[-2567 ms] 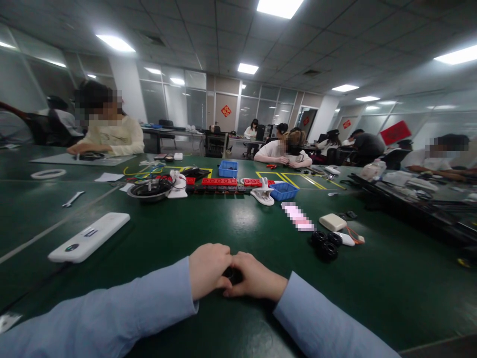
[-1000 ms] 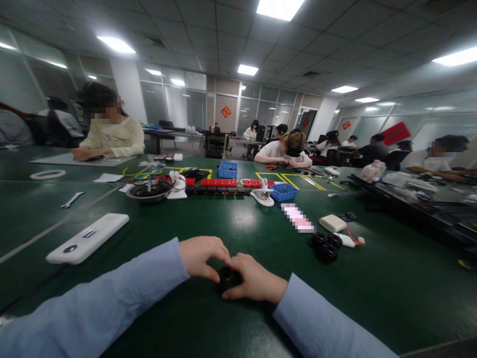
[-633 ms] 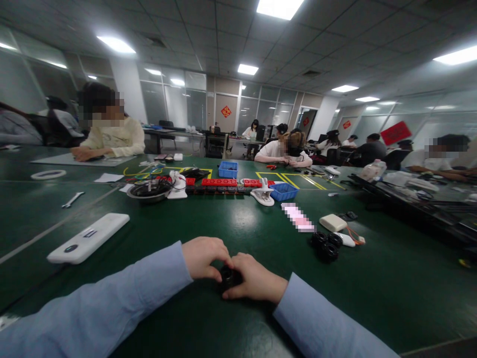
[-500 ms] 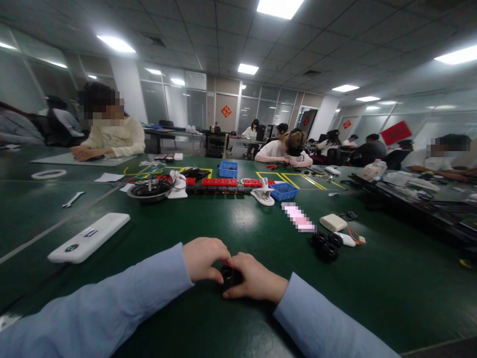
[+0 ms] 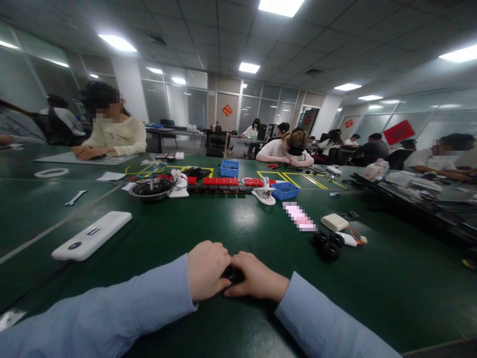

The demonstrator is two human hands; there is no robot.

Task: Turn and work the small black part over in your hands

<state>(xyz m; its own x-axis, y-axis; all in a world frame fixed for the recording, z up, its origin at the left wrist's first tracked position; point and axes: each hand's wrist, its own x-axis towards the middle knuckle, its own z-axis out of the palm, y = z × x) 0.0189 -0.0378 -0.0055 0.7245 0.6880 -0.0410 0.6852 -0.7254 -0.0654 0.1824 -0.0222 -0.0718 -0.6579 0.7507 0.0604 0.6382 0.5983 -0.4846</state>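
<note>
Close in front of me on the green table (image 5: 179, 323), both hands meet around a small black round part (image 5: 231, 273) with a ring-like rim. My left hand (image 5: 208, 270) is closed on its left side, the back of the hand turned up and the thumb at the rim. From the right, my right hand (image 5: 257, 276) curls its thumb and fingers round the same part. The fingers cover most of it, so its full shape is hidden. To the right, several similar black round parts (image 5: 328, 245) sit clustered together.
A long white device (image 5: 93, 236) lies at left, with a wrench (image 5: 76, 198) beyond it. Farther back are a dark bowl (image 5: 149, 191) of cables, red strips (image 5: 220, 181) and blue bins (image 5: 285, 191). At right lie a cream box (image 5: 334, 222) and a black frame (image 5: 410, 206). Other people sit around.
My left hand has rolled over and closed further across the black round part, hiding more of it. My right hand has stayed nearly still. The view has shifted slightly.
</note>
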